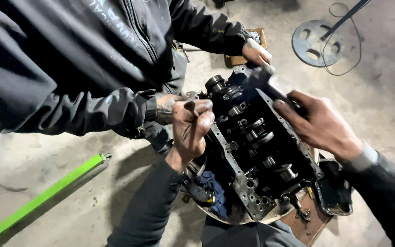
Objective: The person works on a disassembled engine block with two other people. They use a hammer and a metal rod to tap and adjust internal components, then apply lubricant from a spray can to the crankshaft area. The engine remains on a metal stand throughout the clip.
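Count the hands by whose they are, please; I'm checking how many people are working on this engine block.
Wearer's own hands: 2, left hand and right hand
Co-worker's hands: 2, one at the block's far end, another beside the left hand
Total: 4

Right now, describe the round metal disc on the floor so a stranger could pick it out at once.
Start at the greasy engine block in the middle, then look past it to the concrete floor at the upper right. There lies a flat grey disc. Unlike the cardboard box nearby, it is round, pierced with oval holes, and has a dark rod rising from its centre.
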